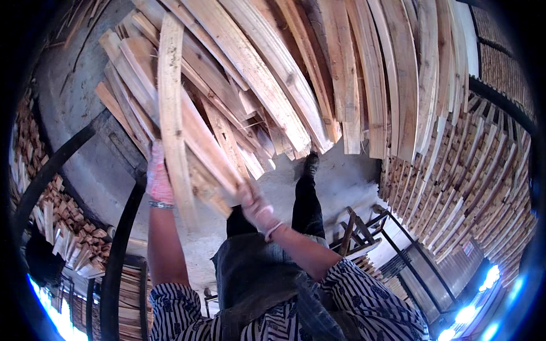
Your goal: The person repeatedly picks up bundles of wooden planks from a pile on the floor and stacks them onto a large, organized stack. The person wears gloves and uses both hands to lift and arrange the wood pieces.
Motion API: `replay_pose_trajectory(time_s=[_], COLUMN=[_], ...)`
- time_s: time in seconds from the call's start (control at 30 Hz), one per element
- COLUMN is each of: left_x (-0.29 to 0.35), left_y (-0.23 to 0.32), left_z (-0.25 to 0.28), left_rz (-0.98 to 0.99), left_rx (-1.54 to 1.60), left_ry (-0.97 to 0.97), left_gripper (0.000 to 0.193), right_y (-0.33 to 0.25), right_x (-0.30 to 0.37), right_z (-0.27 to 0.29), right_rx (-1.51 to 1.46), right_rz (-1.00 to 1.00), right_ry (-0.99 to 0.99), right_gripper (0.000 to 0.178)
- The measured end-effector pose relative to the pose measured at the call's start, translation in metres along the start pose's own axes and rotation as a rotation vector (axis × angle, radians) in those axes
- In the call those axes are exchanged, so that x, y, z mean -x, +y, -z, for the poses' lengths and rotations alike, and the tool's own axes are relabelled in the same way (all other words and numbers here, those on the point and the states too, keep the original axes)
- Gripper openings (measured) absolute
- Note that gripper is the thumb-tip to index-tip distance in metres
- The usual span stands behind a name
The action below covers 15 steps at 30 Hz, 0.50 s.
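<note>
My left hand (160, 179), in a pinkish glove, is closed at the left edge of a long pale wooden board (171, 102). That board stands out in front of the pile, its lower end blurred; some of the fingers are hidden. My right hand (257, 209), also gloved and smeared by motion, is closed around the near end of another wooden board (209, 149), which slants up to the left. Behind both lies a large heap of rough sawn boards (250, 68), their ends pointing toward me.
Dark curved metal bars (122, 250) rise at my left, beside stacked short wood pieces (79, 224). A tall stack of wood strips (449, 170) stands at the right. A dark metal frame (392, 227) is near my right elbow. Grey concrete floor (347, 176) shows around my feet.
</note>
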<state>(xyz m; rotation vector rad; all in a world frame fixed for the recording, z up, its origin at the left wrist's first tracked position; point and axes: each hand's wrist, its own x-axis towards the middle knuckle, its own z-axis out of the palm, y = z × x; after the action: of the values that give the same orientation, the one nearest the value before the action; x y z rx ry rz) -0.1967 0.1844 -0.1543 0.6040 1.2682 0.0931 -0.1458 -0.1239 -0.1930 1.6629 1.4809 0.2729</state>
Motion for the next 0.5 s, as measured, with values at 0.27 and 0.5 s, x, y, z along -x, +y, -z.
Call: replay_pose_trajectory(time_s=[0.27, 0.5], left_x=[-0.040, -0.027], left_y=[-0.017, -0.012], left_z=[0.070, 0.068], left_rz=[0.018, -0.022], left_rx=[0.168, 0.000], left_ry=[0.004, 0.030], left_gripper=[0.080, 0.084], right_y=[0.090, 0.081], right_x=[-0.073, -0.110], right_z=[0.045, 0.058], right_rx=[-1.942, -2.002], right_rz=[-0.806, -0.902], right_ry=[-0.303, -0.686], right_gripper=[0.060, 0.074])
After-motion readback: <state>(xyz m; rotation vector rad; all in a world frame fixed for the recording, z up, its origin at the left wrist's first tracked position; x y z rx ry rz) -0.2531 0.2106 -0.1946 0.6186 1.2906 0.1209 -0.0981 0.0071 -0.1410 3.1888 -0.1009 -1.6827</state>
